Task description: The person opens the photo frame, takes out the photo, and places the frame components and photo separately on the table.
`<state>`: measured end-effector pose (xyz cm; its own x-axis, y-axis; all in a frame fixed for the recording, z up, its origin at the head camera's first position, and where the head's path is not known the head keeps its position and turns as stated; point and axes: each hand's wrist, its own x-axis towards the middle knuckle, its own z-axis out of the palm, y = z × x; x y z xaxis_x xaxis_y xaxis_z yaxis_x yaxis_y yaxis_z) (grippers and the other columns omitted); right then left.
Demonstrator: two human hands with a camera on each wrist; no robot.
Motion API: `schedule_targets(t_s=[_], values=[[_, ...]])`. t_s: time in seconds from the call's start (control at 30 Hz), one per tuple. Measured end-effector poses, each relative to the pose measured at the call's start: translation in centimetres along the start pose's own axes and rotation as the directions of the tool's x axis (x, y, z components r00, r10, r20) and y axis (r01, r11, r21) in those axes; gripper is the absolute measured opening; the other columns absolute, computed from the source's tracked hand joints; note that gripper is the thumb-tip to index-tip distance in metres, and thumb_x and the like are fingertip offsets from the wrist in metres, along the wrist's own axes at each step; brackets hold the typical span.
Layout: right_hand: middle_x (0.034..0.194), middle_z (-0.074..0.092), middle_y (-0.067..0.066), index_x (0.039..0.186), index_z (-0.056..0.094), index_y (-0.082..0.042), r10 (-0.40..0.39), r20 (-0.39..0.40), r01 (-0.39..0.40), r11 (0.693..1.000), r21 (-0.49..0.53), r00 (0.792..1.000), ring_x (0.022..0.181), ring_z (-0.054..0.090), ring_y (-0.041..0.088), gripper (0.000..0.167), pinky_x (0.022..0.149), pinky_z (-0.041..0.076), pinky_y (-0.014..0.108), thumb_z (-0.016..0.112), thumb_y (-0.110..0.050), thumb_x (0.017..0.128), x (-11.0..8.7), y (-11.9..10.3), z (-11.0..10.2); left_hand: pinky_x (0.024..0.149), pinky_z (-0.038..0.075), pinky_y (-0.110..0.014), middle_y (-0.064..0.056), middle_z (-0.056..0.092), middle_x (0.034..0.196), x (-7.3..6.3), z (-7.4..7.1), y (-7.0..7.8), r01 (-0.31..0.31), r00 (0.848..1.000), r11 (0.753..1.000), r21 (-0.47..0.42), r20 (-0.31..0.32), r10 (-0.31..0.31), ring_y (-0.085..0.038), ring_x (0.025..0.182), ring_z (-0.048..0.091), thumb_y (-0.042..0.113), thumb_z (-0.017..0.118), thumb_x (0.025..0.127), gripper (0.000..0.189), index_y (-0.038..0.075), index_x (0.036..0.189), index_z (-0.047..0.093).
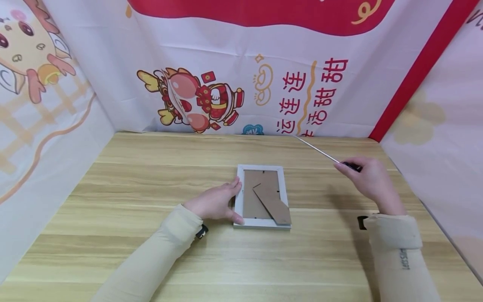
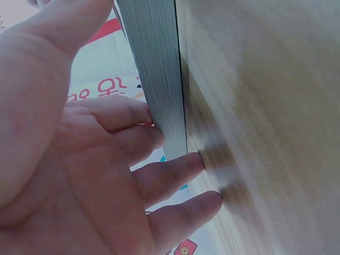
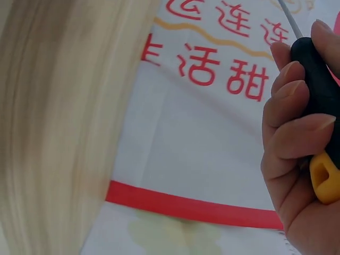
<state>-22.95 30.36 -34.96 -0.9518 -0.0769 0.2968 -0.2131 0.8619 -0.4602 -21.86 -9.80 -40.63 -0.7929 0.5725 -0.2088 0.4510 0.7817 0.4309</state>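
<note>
A white picture frame (image 1: 261, 225) lies face down on the wooden table, its brown backing board (image 1: 250, 205) and slanted stand leg (image 1: 273, 205) showing. At its left border rests my left hand (image 1: 213, 202), thumb on the lower left corner and fingers along the side. In the left wrist view the fingertips of the left hand (image 2: 101, 164) touch the frame's edge (image 2: 159, 79) and the tabletop. My right hand (image 1: 371, 180) holds a screwdriver (image 1: 318, 149) above the table, its thin metal shaft pointing up and left. Its dark handle with a yellow end (image 3: 324, 178) lies in the curled fingers.
The wood-grain table (image 1: 151, 167) meets a printed cloth backdrop (image 1: 234, 50) at the back, with red lettering and cartoon figures. More printed cloth hangs on the left (image 1: 41, 138) and right (image 1: 434, 138) sides.
</note>
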Motion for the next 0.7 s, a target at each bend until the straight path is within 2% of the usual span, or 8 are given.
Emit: schedule_targets(t_s=[0.2, 0.47, 0.7], values=[[0.087, 0.069, 0.010, 0.107, 0.074, -0.005, 0.038, 0.042, -0.038, 0.999, -0.003, 0.998, 0.078, 0.057, 0.027, 0.038, 0.069, 0.045, 0.041, 0.062, -0.039, 0.098, 0.1, 1.3, 0.4, 0.116, 0.026, -0.043, -0.015, 0.011, 0.163, 0.0, 0.0, 0.1, 0.001, 1.000, 1.000, 0.008, 0.000, -0.001, -0.034, 0.145, 0.025, 0.055, 0.081, 0.073, 0.113, 0.002, 0.155, 0.025], [0.090, 0.066, 0.015, 0.110, 0.068, 0.001, 0.054, 0.090, -0.051, 0.998, -0.032, 0.994, 0.084, 0.058, 0.033, 0.039, 0.075, 0.046, 0.050, 0.053, -0.034, 0.103, 0.2, 3.1, 0.9, 0.116, 0.027, -0.043, -0.016, 0.011, 0.163, -0.1, -0.1, 0.2, -0.006, 1.000, 1.000, -0.004, -0.003, 0.006, -0.034, 0.145, 0.026, 0.053, 0.081, 0.074, 0.112, 0.000, 0.155, 0.026], [0.101, 0.064, 0.022, 0.115, 0.063, 0.004, 0.132, 0.169, -0.129, 0.991, -0.027, 0.977, 0.092, 0.056, 0.037, 0.043, 0.079, 0.046, 0.054, 0.049, -0.035, 0.105, -0.1, 5.0, 1.1, 0.116, 0.026, -0.043, -0.015, 0.010, 0.163, -0.1, -0.2, 0.3, 0.001, 1.000, 1.000, -0.008, 0.003, -0.001, -0.034, 0.145, 0.025, 0.053, 0.081, 0.074, 0.112, 0.001, 0.155, 0.025]])
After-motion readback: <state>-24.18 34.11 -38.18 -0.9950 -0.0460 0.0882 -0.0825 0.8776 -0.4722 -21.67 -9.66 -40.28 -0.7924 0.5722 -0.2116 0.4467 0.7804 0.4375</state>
